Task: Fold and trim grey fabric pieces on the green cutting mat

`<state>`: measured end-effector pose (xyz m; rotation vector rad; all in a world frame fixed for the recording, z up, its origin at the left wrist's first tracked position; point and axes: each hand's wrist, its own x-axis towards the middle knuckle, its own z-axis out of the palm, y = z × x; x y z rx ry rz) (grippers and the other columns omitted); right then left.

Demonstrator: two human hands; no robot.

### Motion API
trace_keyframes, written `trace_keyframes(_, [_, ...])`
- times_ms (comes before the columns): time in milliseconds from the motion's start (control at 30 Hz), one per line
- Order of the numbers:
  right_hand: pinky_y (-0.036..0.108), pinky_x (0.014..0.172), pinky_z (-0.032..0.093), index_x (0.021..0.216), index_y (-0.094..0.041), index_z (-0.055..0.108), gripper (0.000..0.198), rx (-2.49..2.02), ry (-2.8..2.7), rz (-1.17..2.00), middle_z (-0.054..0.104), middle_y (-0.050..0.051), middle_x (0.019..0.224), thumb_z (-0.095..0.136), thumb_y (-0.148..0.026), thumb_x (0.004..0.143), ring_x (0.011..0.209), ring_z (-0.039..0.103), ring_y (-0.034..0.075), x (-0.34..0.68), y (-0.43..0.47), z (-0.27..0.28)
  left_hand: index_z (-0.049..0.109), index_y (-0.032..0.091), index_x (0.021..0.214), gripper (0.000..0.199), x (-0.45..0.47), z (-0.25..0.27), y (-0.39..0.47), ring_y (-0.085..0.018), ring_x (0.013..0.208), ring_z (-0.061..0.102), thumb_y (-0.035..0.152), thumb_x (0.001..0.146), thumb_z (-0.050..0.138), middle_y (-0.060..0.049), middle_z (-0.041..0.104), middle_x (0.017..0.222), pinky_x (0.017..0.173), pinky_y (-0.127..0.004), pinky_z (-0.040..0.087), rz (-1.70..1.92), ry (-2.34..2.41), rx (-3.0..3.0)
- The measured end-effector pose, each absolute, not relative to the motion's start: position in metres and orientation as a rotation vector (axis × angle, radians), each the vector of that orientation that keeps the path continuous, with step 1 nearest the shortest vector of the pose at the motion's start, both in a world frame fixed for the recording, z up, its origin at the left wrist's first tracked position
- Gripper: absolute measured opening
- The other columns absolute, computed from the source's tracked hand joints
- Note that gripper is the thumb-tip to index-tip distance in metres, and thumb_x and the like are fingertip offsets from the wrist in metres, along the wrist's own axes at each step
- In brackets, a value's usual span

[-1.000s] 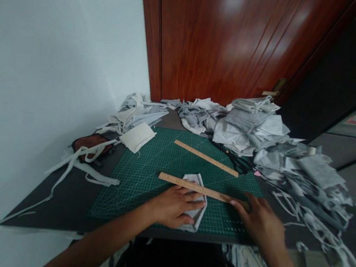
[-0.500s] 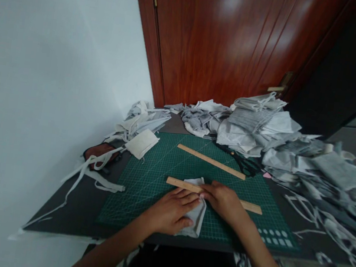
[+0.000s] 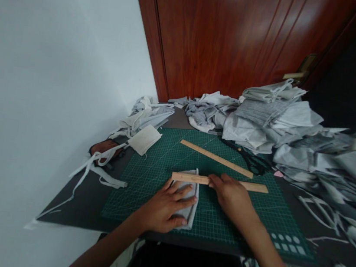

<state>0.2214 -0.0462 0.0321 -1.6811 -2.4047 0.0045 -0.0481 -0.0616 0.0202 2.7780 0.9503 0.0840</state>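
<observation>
A small grey fabric piece [image 3: 191, 214] with a seamed edge lies on the green cutting mat [image 3: 144, 190]. My left hand [image 3: 166, 208] rests flat on it, fingers spread, pressing it to the mat. A wooden ruler [image 3: 191, 178] lies across the fabric's far end, just beyond my left fingertips. Pinched around that ruler near its middle is my right hand [image 3: 230, 195], to the right of the fabric. Farther back on the mat is a second wooden ruler [image 3: 217, 158], lying at a slant.
Black scissors [image 3: 250, 158] lie at the mat's back right. Heaps of grey and white fabric [image 3: 264, 123] line the back and right. At left are more fabric pieces [image 3: 144, 140], pale straps [image 3: 86, 169] and a brown-and-black item [image 3: 104, 148]. A wall and a wooden door [image 3: 222, 47] border the table.
The held ruler has turned from slanted to nearly level across the fabric. My right hand has shifted right, off the fabric's edge; my left fingers have spread. The view has shifted slightly.
</observation>
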Motion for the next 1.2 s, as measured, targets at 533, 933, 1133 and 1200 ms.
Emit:
trace_keyframes(533, [0.029,0.065,0.040,0.109,-0.023,0.072,0.026,-1.670,-2.424,0.149,0.074,0.006,0.088,0.055,-0.040,0.102,0.077,0.072,0.022,0.202,-0.056,0.033,0.024,0.027,0.162,0.076,-0.056,0.022,-0.071,-0.035,0.154,0.026,0.056,0.099,0.054,-0.009,0.031,0.167,0.125,-0.057,0.020,0.119,0.963,2.778])
trace_keyframes(933, [0.029,0.059,0.040,0.093,-0.021,0.073,0.031,-1.860,-2.336,0.030,0.074,0.009,0.084,0.050,-0.039,0.105,0.075,0.075,0.025,0.197,-0.058,0.030,0.043,0.020,0.154,0.090,-0.081,0.018,-0.077,-0.042,0.153,0.025,0.075,0.085,0.061,-0.018,0.039,0.160,0.123,-0.063,0.022,0.164,1.128,2.799])
trace_keyframes(1133, [0.031,0.064,0.046,0.125,-0.022,0.069,0.028,-1.860,-2.312,0.030,0.075,0.010,0.093,0.052,-0.026,0.103,0.080,0.075,0.025,0.199,-0.059,0.030,0.042,0.024,0.154,0.089,-0.083,0.015,-0.077,-0.041,0.155,0.019,0.078,0.085,0.057,-0.017,0.041,0.159,0.123,-0.063,0.019,0.188,1.099,2.770])
trace_keyframes(1200, [0.030,0.066,0.047,0.134,-0.024,0.065,0.038,-1.790,-2.375,0.049,0.074,0.009,0.093,0.049,-0.015,0.101,0.080,0.074,0.023,0.199,-0.057,0.027,0.044,0.024,0.152,0.081,-0.086,0.014,-0.075,-0.038,0.155,0.020,0.073,0.089,0.057,-0.015,0.039,0.161,0.124,-0.061,0.018,0.217,1.117,2.709])
